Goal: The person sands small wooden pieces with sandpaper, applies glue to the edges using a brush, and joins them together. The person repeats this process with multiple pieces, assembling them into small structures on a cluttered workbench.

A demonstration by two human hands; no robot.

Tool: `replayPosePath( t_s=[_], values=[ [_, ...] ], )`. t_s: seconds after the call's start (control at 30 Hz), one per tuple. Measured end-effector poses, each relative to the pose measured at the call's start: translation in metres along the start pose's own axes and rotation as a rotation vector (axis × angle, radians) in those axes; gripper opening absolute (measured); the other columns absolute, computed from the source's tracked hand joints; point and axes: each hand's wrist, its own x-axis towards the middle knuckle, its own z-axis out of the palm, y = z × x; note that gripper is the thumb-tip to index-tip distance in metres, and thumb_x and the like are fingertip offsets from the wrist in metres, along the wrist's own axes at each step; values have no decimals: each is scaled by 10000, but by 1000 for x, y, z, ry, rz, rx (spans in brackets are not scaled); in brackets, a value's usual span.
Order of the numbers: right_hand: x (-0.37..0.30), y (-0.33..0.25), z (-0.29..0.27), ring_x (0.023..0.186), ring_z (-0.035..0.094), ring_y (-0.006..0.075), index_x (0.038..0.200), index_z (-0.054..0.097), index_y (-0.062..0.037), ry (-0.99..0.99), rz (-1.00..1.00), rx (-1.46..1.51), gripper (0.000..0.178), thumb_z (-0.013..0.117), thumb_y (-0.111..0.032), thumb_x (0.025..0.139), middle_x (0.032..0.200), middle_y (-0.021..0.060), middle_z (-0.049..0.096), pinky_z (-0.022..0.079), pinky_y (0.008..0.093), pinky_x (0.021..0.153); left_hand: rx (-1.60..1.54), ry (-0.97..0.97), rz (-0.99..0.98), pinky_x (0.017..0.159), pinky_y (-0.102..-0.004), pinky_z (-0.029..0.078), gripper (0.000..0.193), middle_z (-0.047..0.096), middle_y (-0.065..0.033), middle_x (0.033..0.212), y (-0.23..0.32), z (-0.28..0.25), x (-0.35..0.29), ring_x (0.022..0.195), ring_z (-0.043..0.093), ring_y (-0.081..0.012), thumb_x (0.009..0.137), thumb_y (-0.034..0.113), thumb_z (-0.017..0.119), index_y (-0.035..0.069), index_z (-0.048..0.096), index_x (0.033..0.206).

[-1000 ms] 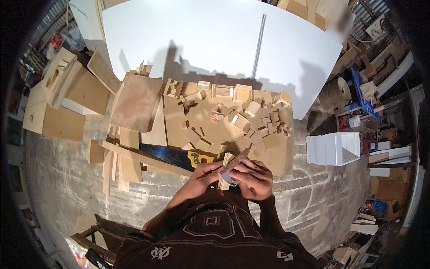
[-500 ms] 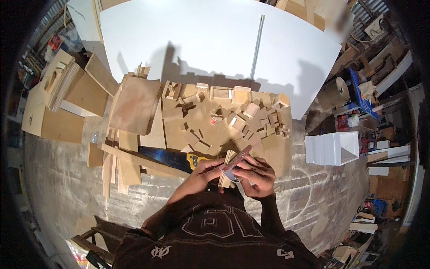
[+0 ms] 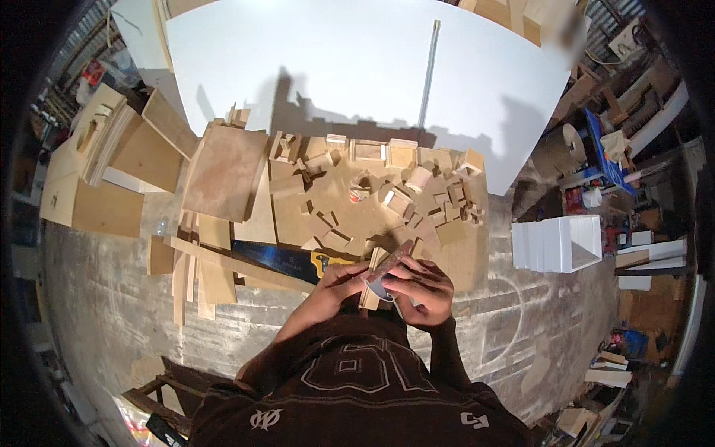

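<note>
Close in front of my body, my left hand (image 3: 335, 290) is closed on a small light wooden block (image 3: 369, 298) with layered edges. My right hand (image 3: 426, 295) grips a curled piece of sandpaper (image 3: 390, 262), reddish brown on one side and greyish on the other. The sandpaper lies against the block, and its contact face is partly hidden by my fingers. Just beyond my left hand rests a handsaw (image 3: 275, 259) with a dark blade and a yellow-and-black handle. Several small wooden pieces (image 3: 398, 203) are scattered on a wooden board (image 3: 290, 220) ahead of my hands.
A large white panel (image 3: 350, 67) spans the far side, with a metal ruler-like strip (image 3: 428, 74) on it. Plywood sheets (image 3: 223, 171) and long wood strips (image 3: 195, 261) are stacked at the left. A white box (image 3: 547, 244) stands on the floor at right.
The sandpaper and my right hand have shifted slightly left and toward the block. My left hand keeps its hold on the block. The view has tilted a little.
</note>
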Motion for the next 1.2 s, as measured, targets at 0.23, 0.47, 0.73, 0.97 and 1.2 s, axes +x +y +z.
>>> replayPosePath(
  t_s=[0.23, 0.47, 0.73, 0.97, 1.2],
  values=[
    [0, -3, 3, 1133, 672, 285, 1017, 759, -131, -19, 4, -1, 369, 730, 40, 691, 1128, 62, 734, 525, 421, 910, -95, -28, 5, 580, -303, 575, 356, 670, -83, 1077, -16, -14, 0, 796, 650, -136, 1012, 165, 550, -37, 573, 1304],
    [0, -9, 1, 1125, 675, 279, 1011, 762, -138, -11, 15, -26, 362, 732, 34, 695, 1119, 52, 736, 528, 424, 906, -55, -104, 79, 544, -309, 567, 384, 665, -83, 990, -6, -8, 3, 705, 632, -133, 1004, 188, 553, -66, 565, 1292],
    [-6, -15, 0, 1113, 688, 280, 950, 774, -123, -37, -61, -32, 317, 760, 23, 670, 1040, 62, 755, 532, 397, 858, 54, -42, 24, 545, -292, 566, 320, 628, -46, 870, 3, -7, -2, 632, 588, -113, 998, 197, 571, -34, 633, 1211],
    [16, -12, 1, 1148, 669, 256, 1007, 762, -148, -72, -41, -65, 327, 727, 18, 728, 1120, 37, 739, 536, 387, 867, 6, 3, 57, 552, -258, 567, 342, 634, -32, 857, -7, -18, -2, 593, 570, -83, 994, 187, 575, -38, 618, 1247],
    [37, -12, 3, 1186, 648, 261, 1022, 756, -145, -145, -112, -104, 352, 734, 12, 707, 1146, 23, 731, 526, 391, 874, -24, -83, 127, 546, -290, 584, 346, 657, -48, 870, 16, -25, -3, 603, 594, -96, 998, 199, 561, -60, 625, 1219]
  ],
)
